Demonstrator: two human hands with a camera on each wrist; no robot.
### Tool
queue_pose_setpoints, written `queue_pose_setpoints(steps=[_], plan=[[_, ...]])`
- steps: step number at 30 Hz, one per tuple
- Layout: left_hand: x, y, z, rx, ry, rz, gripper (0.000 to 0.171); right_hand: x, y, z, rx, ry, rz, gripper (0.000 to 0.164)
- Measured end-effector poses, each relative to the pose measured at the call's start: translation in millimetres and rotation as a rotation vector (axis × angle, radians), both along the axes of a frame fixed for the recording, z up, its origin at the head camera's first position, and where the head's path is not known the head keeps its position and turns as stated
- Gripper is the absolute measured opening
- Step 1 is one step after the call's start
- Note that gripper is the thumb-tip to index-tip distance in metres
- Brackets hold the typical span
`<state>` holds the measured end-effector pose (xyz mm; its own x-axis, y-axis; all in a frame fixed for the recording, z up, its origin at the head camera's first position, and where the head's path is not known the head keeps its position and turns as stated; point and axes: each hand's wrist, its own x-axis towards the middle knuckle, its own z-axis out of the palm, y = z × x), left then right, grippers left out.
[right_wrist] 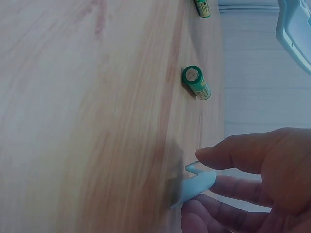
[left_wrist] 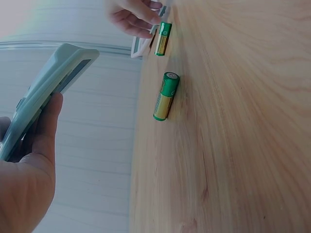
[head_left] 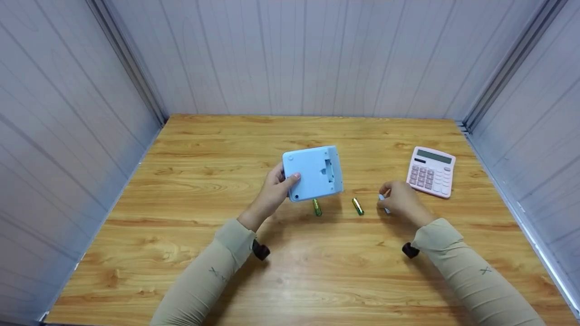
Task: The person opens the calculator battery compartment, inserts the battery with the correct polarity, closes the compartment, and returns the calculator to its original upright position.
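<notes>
My left hand (head_left: 272, 188) grips a light blue calculator (head_left: 310, 174) by its left edge, thumb across its back. The calculator is held above the table with its back towards the head camera, and its battery compartment (head_left: 330, 171) is uncovered. With thumb and fingers, my right hand (head_left: 403, 203) pinches a small light blue battery cover (right_wrist: 198, 187) at the tabletop, its clip showing by the thumb in the right wrist view. Two green and gold batteries lie between the hands: one battery (head_left: 316, 207) just below the calculator, another battery (head_left: 358, 206) nearer the right hand.
A pink calculator (head_left: 431, 172) lies face up on the wooden table (head_left: 317, 276), beyond the right hand. Pale panel walls (head_left: 299, 59) enclose the table at the back and both sides. A dark wrist device (head_left: 261, 250) sits at the left cuff.
</notes>
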<state>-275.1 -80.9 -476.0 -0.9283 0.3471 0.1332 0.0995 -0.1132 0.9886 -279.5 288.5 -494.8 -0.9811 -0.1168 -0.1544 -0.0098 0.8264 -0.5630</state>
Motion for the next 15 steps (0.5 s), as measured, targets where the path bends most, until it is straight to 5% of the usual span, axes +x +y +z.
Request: queue_pose_setpoints(steps=[15], plan=[[-0.2,0.1,-3.2,0.007,0.003,-0.007,0.050,-0.4,2.6,-0.4,0.026,0.007,0.026,0.037]])
